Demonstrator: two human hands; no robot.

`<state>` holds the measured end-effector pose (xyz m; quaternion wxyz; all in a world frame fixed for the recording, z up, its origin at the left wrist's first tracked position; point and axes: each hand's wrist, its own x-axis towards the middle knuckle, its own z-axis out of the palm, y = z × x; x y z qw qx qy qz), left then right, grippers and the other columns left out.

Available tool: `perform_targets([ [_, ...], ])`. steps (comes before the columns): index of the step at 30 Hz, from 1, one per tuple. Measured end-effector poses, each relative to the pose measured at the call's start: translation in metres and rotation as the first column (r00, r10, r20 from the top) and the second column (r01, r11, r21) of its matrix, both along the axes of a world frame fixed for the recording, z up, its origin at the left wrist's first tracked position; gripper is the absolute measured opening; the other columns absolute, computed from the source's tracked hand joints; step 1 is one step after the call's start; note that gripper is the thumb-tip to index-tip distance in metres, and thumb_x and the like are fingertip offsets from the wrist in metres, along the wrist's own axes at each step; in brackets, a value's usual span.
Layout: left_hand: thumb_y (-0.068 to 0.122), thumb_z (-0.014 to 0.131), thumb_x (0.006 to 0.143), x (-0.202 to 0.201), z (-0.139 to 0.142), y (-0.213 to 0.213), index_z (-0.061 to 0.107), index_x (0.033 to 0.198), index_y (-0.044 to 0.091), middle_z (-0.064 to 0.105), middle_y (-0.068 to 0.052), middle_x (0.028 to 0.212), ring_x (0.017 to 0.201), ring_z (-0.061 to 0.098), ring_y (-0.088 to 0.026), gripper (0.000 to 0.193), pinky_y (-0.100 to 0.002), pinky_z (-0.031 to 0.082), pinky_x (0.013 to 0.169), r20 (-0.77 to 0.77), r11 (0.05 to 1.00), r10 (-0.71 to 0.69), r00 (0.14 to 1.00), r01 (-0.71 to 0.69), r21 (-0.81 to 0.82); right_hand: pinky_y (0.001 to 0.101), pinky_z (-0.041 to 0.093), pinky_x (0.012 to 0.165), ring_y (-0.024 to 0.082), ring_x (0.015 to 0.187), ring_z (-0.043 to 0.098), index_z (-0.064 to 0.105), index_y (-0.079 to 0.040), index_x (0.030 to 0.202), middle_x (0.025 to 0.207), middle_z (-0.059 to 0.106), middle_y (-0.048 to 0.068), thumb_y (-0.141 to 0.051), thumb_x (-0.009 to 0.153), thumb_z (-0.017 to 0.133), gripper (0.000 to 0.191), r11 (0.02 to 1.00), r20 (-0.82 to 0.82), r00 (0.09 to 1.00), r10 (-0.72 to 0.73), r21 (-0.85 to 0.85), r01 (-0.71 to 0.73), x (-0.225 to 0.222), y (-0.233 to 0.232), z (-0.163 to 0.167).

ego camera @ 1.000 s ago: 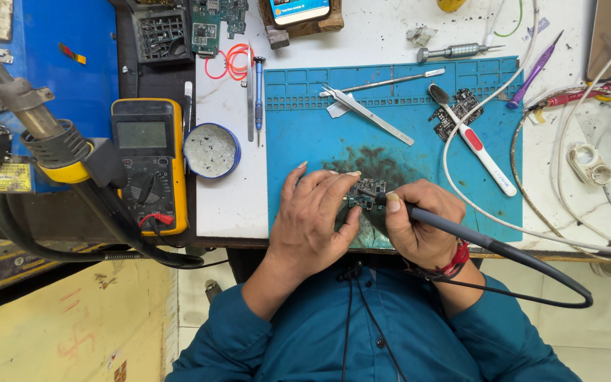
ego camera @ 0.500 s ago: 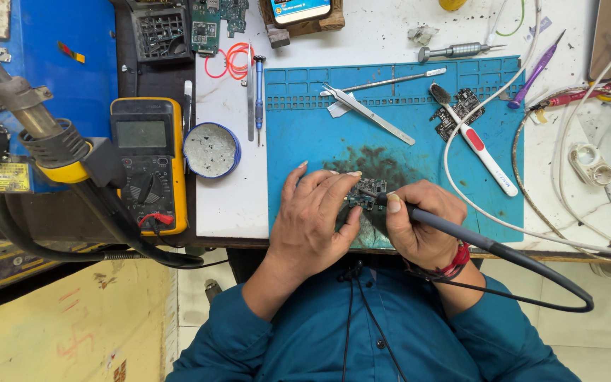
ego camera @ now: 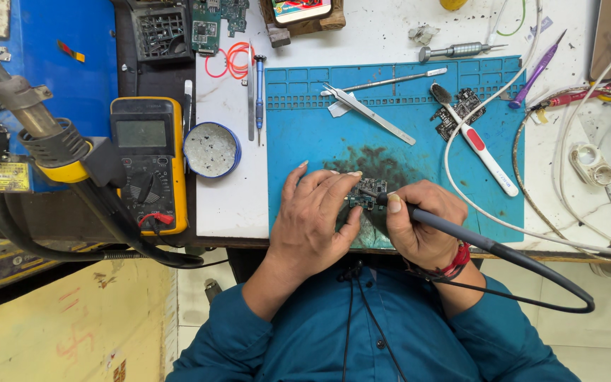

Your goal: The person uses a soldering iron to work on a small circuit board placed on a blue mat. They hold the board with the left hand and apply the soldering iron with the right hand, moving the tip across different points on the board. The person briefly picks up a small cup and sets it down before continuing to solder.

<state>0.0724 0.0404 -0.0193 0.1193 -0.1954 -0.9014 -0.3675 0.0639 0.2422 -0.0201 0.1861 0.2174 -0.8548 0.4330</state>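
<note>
white workbench (ego camera: 235, 205) with blue mat (ego camera: 298, 141), round tin (ego camera: 211, 150), yellow multimeter (ego camera: 148, 159)

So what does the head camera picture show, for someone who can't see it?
Seen from above, a person's right hand holds a soldering iron to a small circuit board that the left hand steadies on a blue work mat. A yellow multimeter, tweezers and a toothbrush lie nearby.
</note>
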Motion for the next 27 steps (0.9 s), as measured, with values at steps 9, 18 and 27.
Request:
perform_targets([
  [9,0.021,0.075,0.089,-0.0013,-0.0001,0.0000,0.057,0.136,0.009,0.071,-0.004,0.121,0.120,0.063,-0.024,0.051,-0.052,0.032,0.121,0.001,1.000,0.001,1.000,-0.001,0.003,0.0338,0.044,0.059,0.023,0.061,0.059,0.061,-0.004,0.089,0.074,0.062,0.008,-0.008,0.098,0.066,0.011,0.999,0.056,0.998,-0.021,-0.025,0.022,-0.0022,0.0000,0.0021],
  [18,0.021,0.075,0.089,0.0008,-0.0026,0.0001,0.057,0.136,0.008,0.071,-0.005,0.121,0.120,0.063,-0.024,0.051,-0.052,0.031,0.121,-0.009,1.000,0.002,1.000,-0.002,-0.003,0.0337,0.045,0.060,0.023,0.063,0.060,0.061,-0.003,0.090,0.076,0.063,0.009,-0.008,0.098,0.066,0.010,1.000,0.030,0.999,-0.012,-0.025,0.012,-0.0008,-0.0016,0.0014],
  [27,0.021,0.075,0.089,0.0027,-0.0028,-0.0002,0.057,0.135,0.008,0.071,-0.005,0.121,0.120,0.063,-0.024,0.051,-0.051,0.032,0.121,-0.002,1.000,0.001,1.000,-0.001,-0.001,0.0342,0.045,0.060,0.023,0.063,0.060,0.061,-0.003,0.091,0.076,0.063,0.009,-0.007,0.098,0.065,0.010,1.000,0.038,0.999,-0.001,-0.021,0.002,0.0004,-0.0011,0.0009],
])
